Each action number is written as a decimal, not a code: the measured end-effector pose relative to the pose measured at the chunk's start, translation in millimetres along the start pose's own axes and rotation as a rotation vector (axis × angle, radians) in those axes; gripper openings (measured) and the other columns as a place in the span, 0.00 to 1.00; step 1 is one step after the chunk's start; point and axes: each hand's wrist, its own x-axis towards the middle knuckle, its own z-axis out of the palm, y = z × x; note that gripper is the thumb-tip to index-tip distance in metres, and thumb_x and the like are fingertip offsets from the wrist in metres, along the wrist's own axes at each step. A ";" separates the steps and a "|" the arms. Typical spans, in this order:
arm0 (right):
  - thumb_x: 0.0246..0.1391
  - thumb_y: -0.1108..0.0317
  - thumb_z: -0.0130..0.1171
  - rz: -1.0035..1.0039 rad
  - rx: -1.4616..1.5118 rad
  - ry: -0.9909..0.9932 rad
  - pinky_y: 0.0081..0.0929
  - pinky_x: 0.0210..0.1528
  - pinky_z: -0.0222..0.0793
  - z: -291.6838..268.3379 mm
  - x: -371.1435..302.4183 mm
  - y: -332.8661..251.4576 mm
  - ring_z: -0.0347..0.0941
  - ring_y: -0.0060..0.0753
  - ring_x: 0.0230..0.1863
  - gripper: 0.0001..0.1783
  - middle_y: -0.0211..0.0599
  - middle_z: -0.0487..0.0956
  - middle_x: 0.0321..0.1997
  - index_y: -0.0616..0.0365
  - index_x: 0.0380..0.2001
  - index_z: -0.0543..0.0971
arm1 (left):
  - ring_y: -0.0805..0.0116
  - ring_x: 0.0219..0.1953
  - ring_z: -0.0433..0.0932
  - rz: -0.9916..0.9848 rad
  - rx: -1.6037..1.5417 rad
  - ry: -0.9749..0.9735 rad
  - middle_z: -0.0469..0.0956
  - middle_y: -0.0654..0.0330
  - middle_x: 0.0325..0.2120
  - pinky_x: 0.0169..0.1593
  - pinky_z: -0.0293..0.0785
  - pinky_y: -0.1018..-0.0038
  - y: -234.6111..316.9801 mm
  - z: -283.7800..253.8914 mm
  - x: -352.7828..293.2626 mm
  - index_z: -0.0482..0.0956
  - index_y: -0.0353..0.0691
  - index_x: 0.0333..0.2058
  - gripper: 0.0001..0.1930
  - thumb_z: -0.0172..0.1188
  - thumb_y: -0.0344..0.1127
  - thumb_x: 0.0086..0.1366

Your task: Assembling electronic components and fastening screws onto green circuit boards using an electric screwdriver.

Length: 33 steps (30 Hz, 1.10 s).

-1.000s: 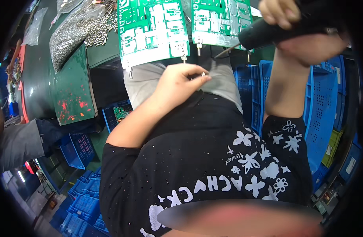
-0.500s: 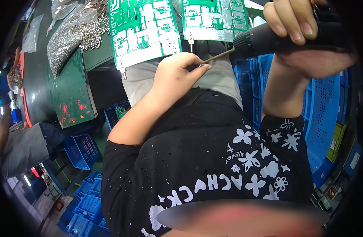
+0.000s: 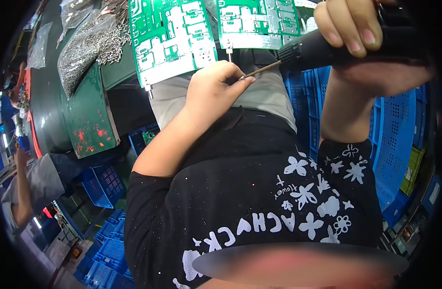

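My right hand point(image 3: 350, 26) is wrapped around a black power screwdriver point(image 3: 307, 49), its long thin bit point(image 3: 265, 70) slanting down to the left. At the tip of that bit, my left hand point(image 3: 215, 91) has thumb and forefinger pinched together. A tiny shiny metal piece shows between them, too small to name. Just beyond my hands, two green circuit boards point(image 3: 177, 48) with silvery tracks lie side by side; the second board point(image 3: 257, 24) is on the right. A metal standoff point(image 3: 229, 50) pokes out from the right board's near edge, and another standoff point(image 3: 149, 91) from the left one's near corner.
A plastic bag of small metal screws point(image 3: 79, 62) lies on the green bench point(image 3: 86, 111), loose metal posts point(image 3: 116, 41) spilling beside it. Blue crates point(image 3: 392, 139) stand at the right, more blue crates point(image 3: 108, 253) at lower left. A co-worker's arm point(image 3: 22, 188) shows far left.
The screwdriver and my right hand have shifted slightly left, the bit staying at my left fingertips. At the far left, the co-worker's arm has moved.
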 end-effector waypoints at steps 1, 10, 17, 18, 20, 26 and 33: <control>0.55 0.32 0.31 -0.004 -0.005 0.000 0.28 0.25 0.67 -1.0 0.6 0.6 0.66 0.28 0.17 0.40 0.34 0.69 0.19 0.58 0.46 0.71 | 0.63 0.20 0.73 0.028 0.017 0.003 0.73 0.58 0.18 0.24 0.68 0.71 0.0 0.3 0.8 0.76 0.38 0.21 0.11 0.68 0.37 0.50; 0.55 0.32 0.31 -0.038 -0.039 -0.014 0.28 0.26 0.67 1.7 -5.8 -2.8 0.66 0.29 0.18 0.40 0.34 0.69 0.20 0.58 0.46 0.71 | 0.64 0.21 0.74 0.063 -0.005 0.021 0.74 0.59 0.18 0.25 0.69 0.72 -1.4 0.3 6.2 0.77 0.38 0.22 0.11 0.69 0.37 0.50; 0.55 0.32 0.31 -0.058 -0.065 -0.025 0.28 0.27 0.67 -3.7 -6.8 -2.1 0.67 0.29 0.18 0.40 0.35 0.70 0.20 0.58 0.46 0.71 | 0.64 0.22 0.76 0.102 -0.058 0.072 0.76 0.60 0.19 0.25 0.70 0.72 -4.5 3.8 7.6 0.79 0.39 0.25 0.10 0.69 0.38 0.50; 0.55 0.32 0.31 -0.061 -0.067 -0.027 0.28 0.27 0.67 -11.0 -3.8 0.1 0.67 0.29 0.18 0.40 0.35 0.70 0.20 0.58 0.46 0.71 | 0.64 0.22 0.76 0.110 -0.045 0.077 0.77 0.59 0.20 0.26 0.70 0.72 -4.3 3.6 8.5 0.79 0.39 0.25 0.10 0.69 0.38 0.51; 0.55 0.32 0.31 -0.066 -0.075 -0.030 0.28 0.27 0.67 -8.6 -7.0 -2.8 0.67 0.29 0.18 0.40 0.35 0.70 0.20 0.58 0.46 0.71 | 0.64 0.22 0.76 0.118 -0.035 0.080 0.77 0.59 0.20 0.26 0.71 0.72 -5.1 3.0 10.6 0.79 0.39 0.24 0.10 0.69 0.38 0.51; 0.55 0.32 0.31 -0.093 -0.121 -0.027 0.28 0.27 0.67 -18.3 -7.4 -5.7 0.67 0.30 0.19 0.40 0.35 0.70 0.21 0.58 0.47 0.71 | 0.58 0.34 0.77 0.239 0.052 0.045 0.78 0.56 0.31 0.39 0.73 0.68 1.4 0.2 21.4 0.78 0.39 0.38 0.20 0.70 0.40 0.48; 0.53 0.30 0.34 -0.162 -0.354 -0.034 0.31 0.30 0.66 -43.9 -17.9 -24.0 0.68 0.32 0.22 0.41 0.38 0.71 0.23 0.59 0.47 0.70 | 0.46 0.58 0.60 0.157 0.628 0.042 0.63 0.48 0.55 0.59 0.56 0.53 -11.5 -7.5 23.4 0.65 0.43 0.56 0.40 0.71 0.45 0.44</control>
